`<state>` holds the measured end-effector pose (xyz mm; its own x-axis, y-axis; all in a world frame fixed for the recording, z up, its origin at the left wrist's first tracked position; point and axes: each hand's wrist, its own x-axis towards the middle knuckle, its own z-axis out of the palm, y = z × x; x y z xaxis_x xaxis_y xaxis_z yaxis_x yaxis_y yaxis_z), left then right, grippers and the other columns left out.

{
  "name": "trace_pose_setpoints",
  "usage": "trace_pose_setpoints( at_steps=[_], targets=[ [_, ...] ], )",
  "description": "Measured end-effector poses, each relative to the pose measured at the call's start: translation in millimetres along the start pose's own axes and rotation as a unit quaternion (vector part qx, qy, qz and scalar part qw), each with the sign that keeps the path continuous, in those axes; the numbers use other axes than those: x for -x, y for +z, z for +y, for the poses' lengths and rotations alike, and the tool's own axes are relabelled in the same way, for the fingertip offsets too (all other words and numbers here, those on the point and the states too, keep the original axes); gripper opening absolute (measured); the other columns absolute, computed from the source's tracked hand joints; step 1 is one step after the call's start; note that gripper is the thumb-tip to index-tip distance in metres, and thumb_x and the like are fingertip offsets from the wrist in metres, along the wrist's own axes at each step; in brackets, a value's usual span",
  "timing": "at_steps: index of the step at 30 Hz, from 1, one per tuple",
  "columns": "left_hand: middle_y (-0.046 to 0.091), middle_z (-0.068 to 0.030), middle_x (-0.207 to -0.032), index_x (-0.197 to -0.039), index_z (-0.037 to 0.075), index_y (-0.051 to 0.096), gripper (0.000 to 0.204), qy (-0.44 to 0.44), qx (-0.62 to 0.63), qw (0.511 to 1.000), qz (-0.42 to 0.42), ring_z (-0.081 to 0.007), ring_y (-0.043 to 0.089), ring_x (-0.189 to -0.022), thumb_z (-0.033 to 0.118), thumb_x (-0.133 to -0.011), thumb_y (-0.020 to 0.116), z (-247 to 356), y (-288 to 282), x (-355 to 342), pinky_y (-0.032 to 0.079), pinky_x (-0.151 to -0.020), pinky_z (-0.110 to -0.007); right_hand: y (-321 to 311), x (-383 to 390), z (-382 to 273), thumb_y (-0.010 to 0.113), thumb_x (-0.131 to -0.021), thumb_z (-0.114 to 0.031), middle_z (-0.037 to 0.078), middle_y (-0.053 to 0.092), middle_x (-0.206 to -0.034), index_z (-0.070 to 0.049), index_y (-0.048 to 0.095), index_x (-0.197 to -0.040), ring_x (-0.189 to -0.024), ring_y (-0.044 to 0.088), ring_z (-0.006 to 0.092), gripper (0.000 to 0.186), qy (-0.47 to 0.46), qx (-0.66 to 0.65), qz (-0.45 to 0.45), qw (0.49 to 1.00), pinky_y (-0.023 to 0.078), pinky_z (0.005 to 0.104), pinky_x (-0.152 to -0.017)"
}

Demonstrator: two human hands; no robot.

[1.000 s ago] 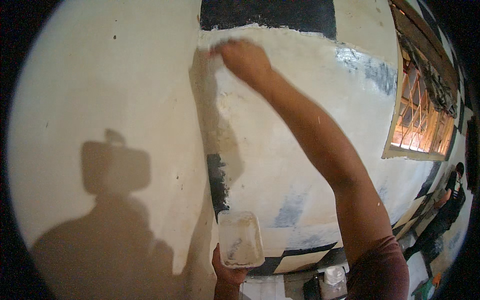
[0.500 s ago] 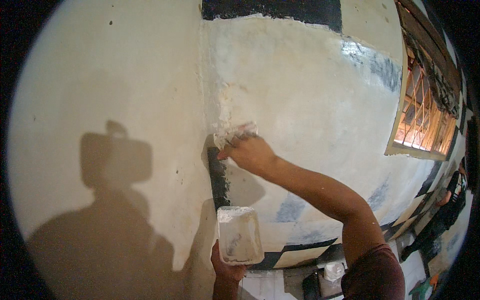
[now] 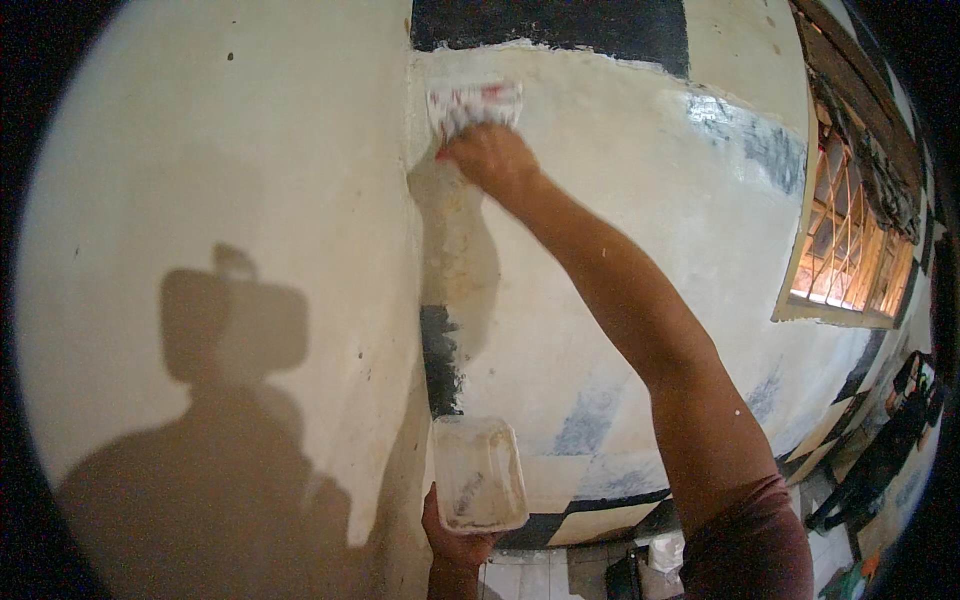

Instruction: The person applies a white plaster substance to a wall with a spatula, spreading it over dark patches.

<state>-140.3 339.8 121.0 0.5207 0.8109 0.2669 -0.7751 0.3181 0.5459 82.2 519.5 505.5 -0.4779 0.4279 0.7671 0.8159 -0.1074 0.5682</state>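
Observation:
My right hand (image 3: 492,158) is closed around a wide putty knife (image 3: 474,97), its pale blade smeared with white and marked with red. The blade lies against the wall (image 3: 600,220) near the inside corner, just below a black painted block (image 3: 550,25). Low in front, my left hand (image 3: 458,543) grips a shallow rectangular white plastic tub (image 3: 480,470) from underneath. White paste coats the tub's rim and inner sides. Between the two hands a ragged black strip (image 3: 438,355) shows on the wall beside the corner.
A barred window (image 3: 850,230) with a wooden frame is at the right. Another person (image 3: 885,440) in dark clothes is at the far right. A white bag-like item (image 3: 665,552) rests low behind my right arm, above a tiled floor (image 3: 530,575). Shadows fall on the left wall (image 3: 200,150).
My right hand has swept the putty knife up the wall along the corner, from just above the black strip to near the upper black block. The left hand and tub stay nearly still.

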Motion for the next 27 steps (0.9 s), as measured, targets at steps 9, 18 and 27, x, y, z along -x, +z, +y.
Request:
trace_pose_setpoints(
  at_steps=[9,18,27],
  targets=[
    [0.058,-0.0137,-0.123,-0.136,0.008,0.046,0.057,-0.087,0.178,0.972,0.129,-0.0361,0.061,-0.109,0.046,-0.093,0.039,22.8,14.7,3.6,0.055,-0.081,-0.060,-69.3,-45.0,-23.8,0.051,-0.091,-0.018,0.011,0.070,-0.087,-0.023,0.071,-0.100,-0.081,0.069,0.0288,0.023,0.042,-0.032,0.057,0.997,0.056,0.0419,-0.071],
    [0.054,-0.0159,-0.129,-0.137,0.007,0.044,0.057,-0.065,0.226,0.972,0.015,-0.0385,0.058,-0.113,0.044,-0.094,0.037,23.1,6.7,9.9,0.053,-0.083,-0.063,-49.6,31.5,-58.3,0.048,-0.090,-0.008,0.010,0.069,-0.093,-0.025,0.072,-0.098,-0.085,0.068,0.0285,0.030,-0.012,-0.085,-0.132,0.987,0.056,0.0407,-0.074],
    [0.055,-0.0161,-0.129,-0.138,0.006,0.043,0.058,-0.085,0.214,0.970,0.074,-0.0387,0.057,-0.114,0.044,-0.095,0.037,8.8,15.2,12.0,0.051,-0.088,-0.061,-38.2,5.0,40.7,0.056,-0.090,-0.028,0.010,0.070,-0.093,-0.026,0.072,-0.099,-0.085,0.069,0.0299,0.019,0.067,-0.012,0.040,0.997,0.056,0.0442,-0.070]
  ],
)
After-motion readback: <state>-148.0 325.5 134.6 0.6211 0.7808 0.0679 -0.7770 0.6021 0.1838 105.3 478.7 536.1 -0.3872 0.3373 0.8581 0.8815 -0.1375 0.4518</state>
